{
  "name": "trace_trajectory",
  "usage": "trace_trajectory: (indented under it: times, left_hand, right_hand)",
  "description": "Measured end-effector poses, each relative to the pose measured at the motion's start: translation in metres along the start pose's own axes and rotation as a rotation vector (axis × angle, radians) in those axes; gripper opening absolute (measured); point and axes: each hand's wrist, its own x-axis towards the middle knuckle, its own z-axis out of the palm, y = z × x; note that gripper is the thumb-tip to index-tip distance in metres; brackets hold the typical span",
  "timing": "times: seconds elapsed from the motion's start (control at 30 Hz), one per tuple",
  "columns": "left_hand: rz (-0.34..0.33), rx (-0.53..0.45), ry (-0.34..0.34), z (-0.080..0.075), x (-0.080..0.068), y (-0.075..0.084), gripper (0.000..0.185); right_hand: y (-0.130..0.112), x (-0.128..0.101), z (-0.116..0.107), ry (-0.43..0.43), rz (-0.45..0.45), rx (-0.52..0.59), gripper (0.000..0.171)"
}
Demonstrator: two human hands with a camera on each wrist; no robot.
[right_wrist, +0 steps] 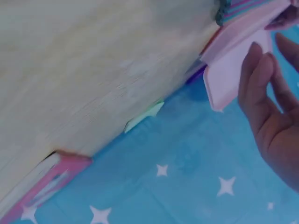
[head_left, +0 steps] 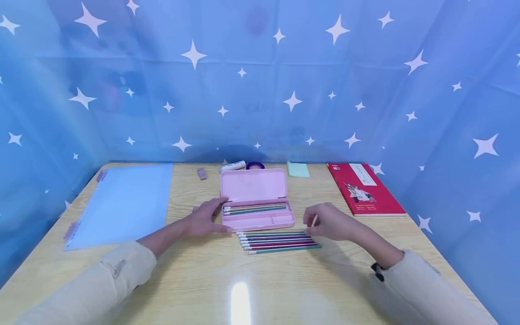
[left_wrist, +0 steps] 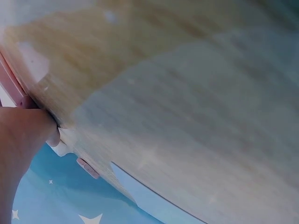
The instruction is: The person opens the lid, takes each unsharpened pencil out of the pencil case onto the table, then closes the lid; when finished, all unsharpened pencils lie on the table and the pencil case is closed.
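Observation:
An open pink pencil case [head_left: 253,187] lies mid-table with a few pencils [head_left: 255,209] in its tray. In front of it, several coloured pencils [head_left: 280,241] lie side by side on the wood. My left hand [head_left: 206,217] rests against the case's left end, thumb at the front corner and forefinger along the tray edge; its thumb [left_wrist: 28,133] touches the pink edge [left_wrist: 11,79]. Just right of the case, above the row's right end, my right hand [head_left: 328,221] is curled round a pale thin pencil [head_left: 314,220]. In the right wrist view the case [right_wrist: 233,56] stands beside that hand [right_wrist: 271,112].
A blue folder [head_left: 122,203] lies at the left and a red book [head_left: 363,188] at the right. Along the back edge sit an eraser [head_left: 201,173], a glue stick [head_left: 232,166], a purple tape ring [head_left: 255,165] and green sticky notes [head_left: 298,169]. Blue star-printed cloth walls three sides.

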Motion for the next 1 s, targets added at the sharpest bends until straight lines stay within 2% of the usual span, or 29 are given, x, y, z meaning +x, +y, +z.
trace_trajectory:
  times: [0.17,0.43,0.73,0.87,1.0]
  left_hand:
    - [-0.009,-0.004,0.000,0.000,-0.003,0.002,0.106]
    - [-0.004,-0.002,0.005,0.002,-0.004,0.001,0.105]
    - [-0.012,-0.005,-0.001,0.000,-0.001,0.003,0.109]
    - [-0.007,0.012,0.001,-0.001,0.001,0.003,0.107]
    - [-0.012,0.021,-0.005,0.000,0.002,0.001,0.107]
  right_hand:
    - [-0.005,0.039,0.006,-0.036,-0.006,0.037,0.009]
    - [-0.012,0.086,0.016,-0.015,-0.126,-0.093,0.008]
    - [0.002,0.100,0.013,-0.006,-0.158,-0.097,0.020]
    - [0.009,0.101,0.014,-0.028,-0.156,-0.103,0.018]
    - [0.014,0.103,0.018,-0.035,-0.170,-0.051,0.018]
